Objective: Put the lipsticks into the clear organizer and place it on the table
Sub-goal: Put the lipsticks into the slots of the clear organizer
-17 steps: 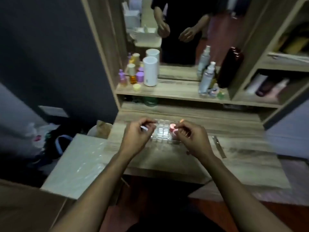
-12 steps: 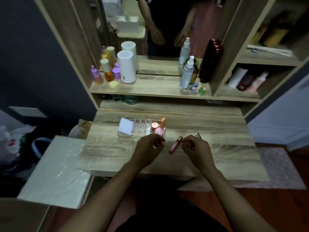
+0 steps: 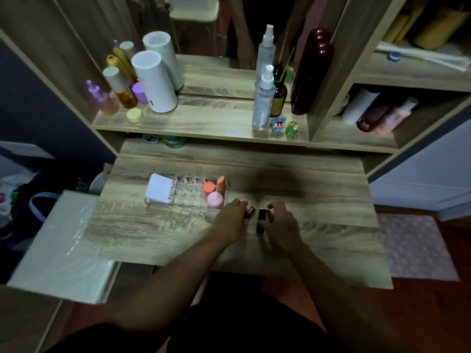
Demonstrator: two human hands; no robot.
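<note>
Glossy lipsticks pinched, red tube (image 3: 250, 212) in left hand (image 3: 230, 220), black tube (image 3: 261, 218) in right hand (image 3: 283, 225), beside gridded clear organizer (image 3: 188, 193)

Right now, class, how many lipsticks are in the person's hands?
2: a reddish lipstick in the left hand and a black lipstick in the right hand. Fingers may hide others.

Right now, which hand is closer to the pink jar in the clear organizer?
The left hand: it sits just right of the pink jar, almost touching the clear organizer. The right hand is farther right.
</note>
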